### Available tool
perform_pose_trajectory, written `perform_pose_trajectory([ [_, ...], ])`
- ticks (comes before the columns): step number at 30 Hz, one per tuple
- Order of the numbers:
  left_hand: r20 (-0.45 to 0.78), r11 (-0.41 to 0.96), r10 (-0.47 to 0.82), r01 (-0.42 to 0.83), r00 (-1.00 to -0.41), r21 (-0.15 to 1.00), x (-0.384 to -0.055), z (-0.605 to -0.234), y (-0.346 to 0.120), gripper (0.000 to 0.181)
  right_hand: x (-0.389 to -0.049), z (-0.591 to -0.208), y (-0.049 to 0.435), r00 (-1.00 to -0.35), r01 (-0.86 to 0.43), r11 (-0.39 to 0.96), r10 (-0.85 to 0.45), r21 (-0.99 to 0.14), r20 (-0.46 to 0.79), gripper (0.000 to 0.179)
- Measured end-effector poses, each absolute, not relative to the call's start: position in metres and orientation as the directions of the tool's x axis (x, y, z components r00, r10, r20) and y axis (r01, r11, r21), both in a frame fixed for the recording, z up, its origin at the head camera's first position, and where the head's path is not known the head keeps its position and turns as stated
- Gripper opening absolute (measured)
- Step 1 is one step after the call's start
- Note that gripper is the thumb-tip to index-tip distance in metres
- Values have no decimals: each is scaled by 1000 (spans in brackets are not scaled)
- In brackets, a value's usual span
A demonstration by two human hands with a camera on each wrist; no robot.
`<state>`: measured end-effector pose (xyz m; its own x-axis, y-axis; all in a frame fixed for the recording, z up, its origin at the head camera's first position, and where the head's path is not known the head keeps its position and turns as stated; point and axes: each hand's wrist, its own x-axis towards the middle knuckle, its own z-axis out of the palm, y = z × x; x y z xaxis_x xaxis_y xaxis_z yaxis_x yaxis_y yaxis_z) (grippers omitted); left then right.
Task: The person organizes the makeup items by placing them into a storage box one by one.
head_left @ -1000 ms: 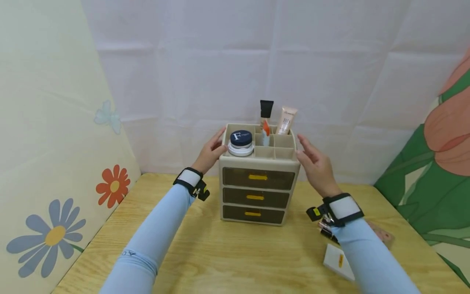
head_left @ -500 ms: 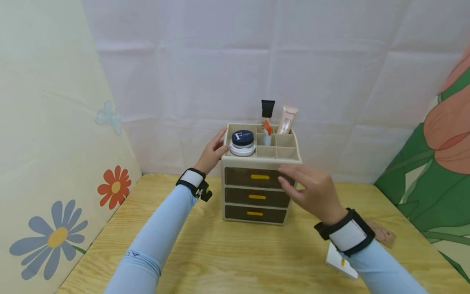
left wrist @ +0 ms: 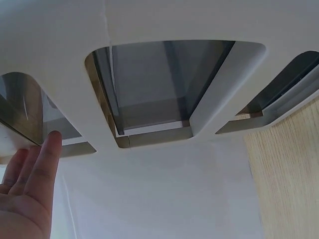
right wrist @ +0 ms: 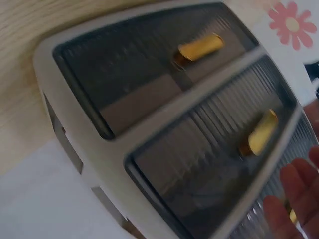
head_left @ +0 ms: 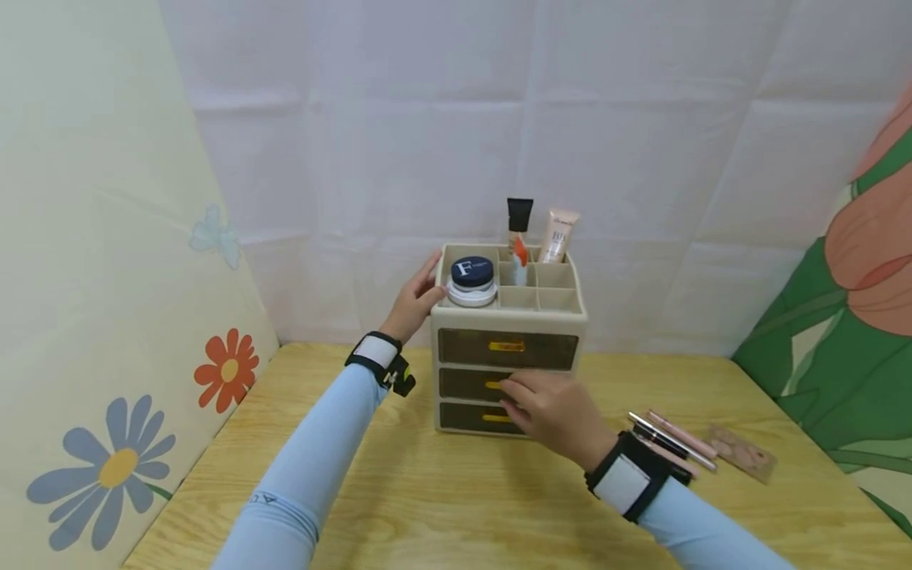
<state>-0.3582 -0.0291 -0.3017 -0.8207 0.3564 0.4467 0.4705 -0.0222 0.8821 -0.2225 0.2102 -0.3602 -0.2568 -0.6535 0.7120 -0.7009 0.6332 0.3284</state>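
Note:
A cream desktop makeup organizer [head_left: 509, 315] stands on the table, with dark drawer fronts and gold handles. My left hand [head_left: 411, 305] rests at its upper left side, thumb by the top edge. Straight fingers [left wrist: 44, 174] lie against the side panel in the left wrist view. My right hand [head_left: 552, 412] is in front of the drawers, fingers loosely bent, overlapping the middle handle [head_left: 493, 385] in the head view. In the right wrist view its fingers [right wrist: 296, 184] partly hide a gold handle; two other handles, including one [right wrist: 261, 133] nearby, show uncovered.
On top are a navy-lidded powder jar [head_left: 473, 271] on a white compact [head_left: 472, 295], a black-capped tube [head_left: 519, 214] and a pink BB cream tube [head_left: 559, 236]. Slim cosmetic tubes [head_left: 670, 439] and a patterned flat case [head_left: 741, 452] lie to the right. A white cloth [head_left: 385, 158] hangs behind.
My right hand has left the organizer's upper right side and moved left and down in front of the drawers. My left hand stays at the left side. The drawers look unchanged.

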Motion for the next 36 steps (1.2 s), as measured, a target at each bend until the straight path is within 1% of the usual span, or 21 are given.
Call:
perform_pose_trajectory([
  [7, 448, -15, 355, 473, -821, 881, -356, -302, -32, 66, -231, -376, 203, -226, -641, 653, -663, 404, 714, 24],
  [9, 452, -16, 352, 477, -820, 879, -356, -302, -32, 66, -232, -378, 201, -216, -626, 658, -662, 419, 718, 21],
  [11, 453, -17, 349, 478, -820, 878, -356, -302, -33, 66, -233, -379, 199, -215, -610, 666, -660, 429, 720, 18],
  [13, 456, -13, 345, 481, -821, 876, -356, -302, -34, 66, -234, -379, 197, -216, -596, 673, -659, 437, 721, 20],
  [19, 463, -7, 339, 490, -819, 871, -355, -302, -34, 66, -234, -382, 194, -239, -561, 693, -660, 453, 712, 26],
  [25, 461, -15, 336, 484, -822, 875, -354, -302, -36, 66, -235, -386, 192, -292, -513, 712, -669, 479, 683, 31],
  [29, 461, -16, 333, 484, -823, 875, -354, -302, -36, 66, -235, -388, 191, -317, -498, 721, -669, 482, 673, 27],
  [33, 464, -9, 328, 489, -823, 872, -355, -303, -38, 67, -234, -389, 188, -322, -480, 724, -671, 496, 668, 30],
  [36, 465, -8, 326, 489, -823, 872, -355, -303, -39, 67, -233, -388, 187, -306, -469, 724, -670, 505, 676, 41],
])
